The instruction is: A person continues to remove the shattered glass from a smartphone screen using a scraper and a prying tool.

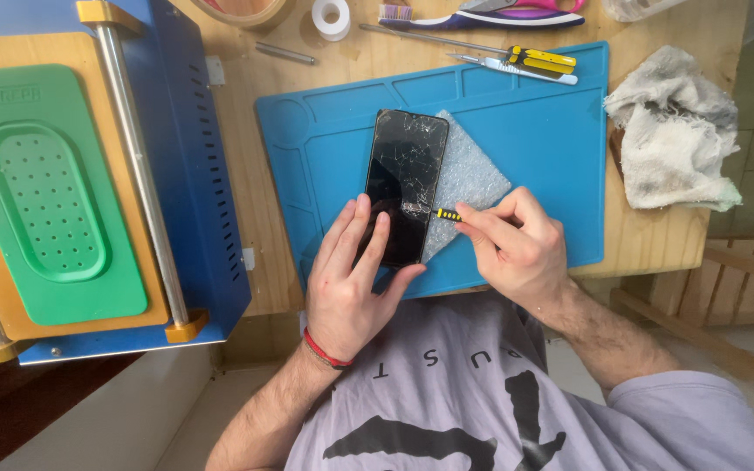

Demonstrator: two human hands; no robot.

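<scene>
Head view, black phone point(405, 179), cracked glass, glossy

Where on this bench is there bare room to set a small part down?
The blue silicone work mat lies bare between the sheet of bubble wrap and the crumpled white rag. Its lower left is crowded: left hand, cracked black phone, and right hand pinching a yellow-and-black tool.
</scene>
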